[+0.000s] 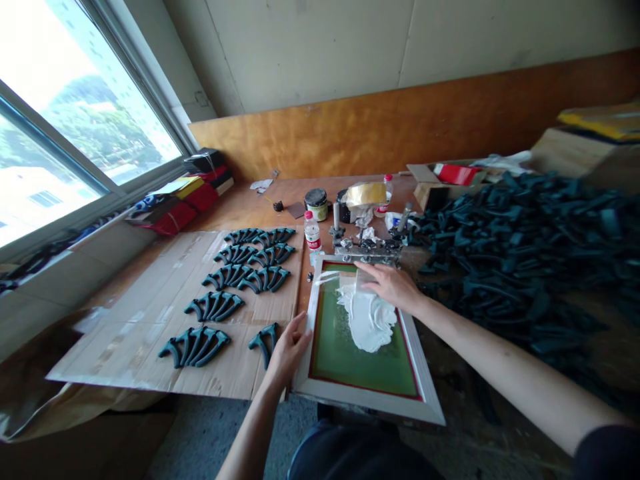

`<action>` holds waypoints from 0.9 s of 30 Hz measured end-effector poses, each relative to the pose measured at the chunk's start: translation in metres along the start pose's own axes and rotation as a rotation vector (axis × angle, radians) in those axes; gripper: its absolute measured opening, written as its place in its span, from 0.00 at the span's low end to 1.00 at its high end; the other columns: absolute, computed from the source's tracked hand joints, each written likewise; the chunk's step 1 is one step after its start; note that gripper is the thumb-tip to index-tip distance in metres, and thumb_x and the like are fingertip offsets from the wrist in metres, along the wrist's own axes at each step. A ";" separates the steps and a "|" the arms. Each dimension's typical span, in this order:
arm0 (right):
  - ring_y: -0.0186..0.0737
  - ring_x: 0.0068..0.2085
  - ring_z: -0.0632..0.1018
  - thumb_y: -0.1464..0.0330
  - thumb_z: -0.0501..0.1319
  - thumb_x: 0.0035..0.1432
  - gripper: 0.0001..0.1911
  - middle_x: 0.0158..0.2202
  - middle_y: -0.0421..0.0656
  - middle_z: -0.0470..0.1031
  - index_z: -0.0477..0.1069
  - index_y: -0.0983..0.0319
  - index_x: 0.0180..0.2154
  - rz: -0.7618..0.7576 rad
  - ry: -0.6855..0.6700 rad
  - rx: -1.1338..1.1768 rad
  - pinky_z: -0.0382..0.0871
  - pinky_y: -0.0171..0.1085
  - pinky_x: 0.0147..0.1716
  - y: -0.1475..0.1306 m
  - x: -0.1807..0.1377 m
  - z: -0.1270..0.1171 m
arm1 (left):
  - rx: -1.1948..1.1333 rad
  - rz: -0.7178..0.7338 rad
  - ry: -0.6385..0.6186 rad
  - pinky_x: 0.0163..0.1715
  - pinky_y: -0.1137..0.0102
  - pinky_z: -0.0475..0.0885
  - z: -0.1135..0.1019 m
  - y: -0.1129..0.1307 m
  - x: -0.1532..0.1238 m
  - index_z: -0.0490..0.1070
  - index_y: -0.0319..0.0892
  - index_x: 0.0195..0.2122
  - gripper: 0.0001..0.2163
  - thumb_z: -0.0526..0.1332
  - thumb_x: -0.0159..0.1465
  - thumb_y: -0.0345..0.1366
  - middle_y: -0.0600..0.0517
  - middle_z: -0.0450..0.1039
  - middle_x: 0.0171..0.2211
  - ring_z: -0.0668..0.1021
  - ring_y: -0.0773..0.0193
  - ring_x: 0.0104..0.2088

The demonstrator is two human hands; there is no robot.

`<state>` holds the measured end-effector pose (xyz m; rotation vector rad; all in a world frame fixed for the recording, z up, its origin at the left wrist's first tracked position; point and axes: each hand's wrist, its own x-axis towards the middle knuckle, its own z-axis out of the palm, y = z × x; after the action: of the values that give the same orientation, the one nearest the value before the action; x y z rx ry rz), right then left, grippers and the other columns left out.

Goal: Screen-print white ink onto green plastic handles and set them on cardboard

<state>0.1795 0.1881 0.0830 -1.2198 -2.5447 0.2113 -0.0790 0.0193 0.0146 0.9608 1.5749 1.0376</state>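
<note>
Left hand [289, 347] grips the frame [370, 402] edge; right hand [393, 287] clamps a scraper [364, 275] in white ink [369, 321]. Uneven pressure may smear ink sideways.

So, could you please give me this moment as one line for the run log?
left hand: grips frame edge | right hand: holds scraper on white paste | dark parts: in rows on cardboard
</note>
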 end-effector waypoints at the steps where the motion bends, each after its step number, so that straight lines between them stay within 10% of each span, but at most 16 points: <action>1: 0.44 0.39 0.77 0.60 0.62 0.58 0.31 0.43 0.43 0.75 0.59 0.53 0.62 0.048 0.020 -0.044 0.70 0.37 0.36 0.006 0.008 -0.008 | -0.036 -0.009 -0.005 0.27 0.72 0.67 -0.003 0.014 -0.003 0.62 0.39 0.61 0.34 0.62 0.57 0.52 0.53 0.74 0.28 0.75 0.63 0.28; 7: 0.45 0.37 0.76 0.56 0.48 0.65 0.21 0.38 0.47 0.75 0.70 0.62 0.48 0.292 0.309 0.041 0.69 0.39 0.35 0.067 -0.022 -0.028 | -0.215 0.160 0.134 0.29 0.72 0.70 -0.006 0.108 0.005 0.75 0.39 0.43 0.29 0.52 0.61 0.60 0.48 0.76 0.34 0.77 0.62 0.33; 14: 0.44 0.37 0.75 0.58 0.58 0.59 0.13 0.34 0.46 0.73 0.67 0.61 0.29 0.143 -0.072 -0.014 0.68 0.39 0.36 0.039 -0.092 0.069 | -0.444 0.407 0.114 0.28 0.73 0.72 0.011 0.173 0.048 0.68 0.42 0.47 0.25 0.52 0.62 0.58 0.48 0.77 0.37 0.79 0.63 0.35; 17: 0.43 0.36 0.76 0.66 0.55 0.63 0.07 0.33 0.47 0.74 0.65 0.62 0.32 0.243 -0.113 -0.062 0.67 0.37 0.34 0.008 -0.097 0.082 | -0.445 0.279 0.167 0.26 0.74 0.71 0.032 0.142 0.032 0.68 0.41 0.50 0.28 0.56 0.59 0.59 0.47 0.78 0.35 0.79 0.64 0.31; 22: 0.44 0.36 0.75 0.66 0.52 0.65 0.07 0.33 0.47 0.73 0.65 0.60 0.36 0.202 0.125 0.095 0.69 0.40 0.35 -0.064 -0.106 0.072 | -0.347 -0.335 -0.296 0.23 0.69 0.72 0.091 0.039 -0.032 0.72 0.36 0.47 0.33 0.60 0.53 0.62 0.40 0.78 0.36 0.80 0.55 0.34; 27: 0.44 0.46 0.73 0.74 0.54 0.61 0.11 0.43 0.45 0.73 0.68 0.59 0.45 -0.120 0.045 0.174 0.69 0.42 0.46 -0.044 -0.126 0.064 | -0.455 -0.438 0.106 0.25 0.69 0.71 0.063 -0.017 -0.034 0.71 0.38 0.33 0.25 0.59 0.54 0.59 0.46 0.76 0.28 0.79 0.59 0.28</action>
<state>0.2001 0.0629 0.0079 -0.9933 -2.4918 0.3651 -0.0119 -0.0072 -0.0007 0.2402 1.4549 1.0743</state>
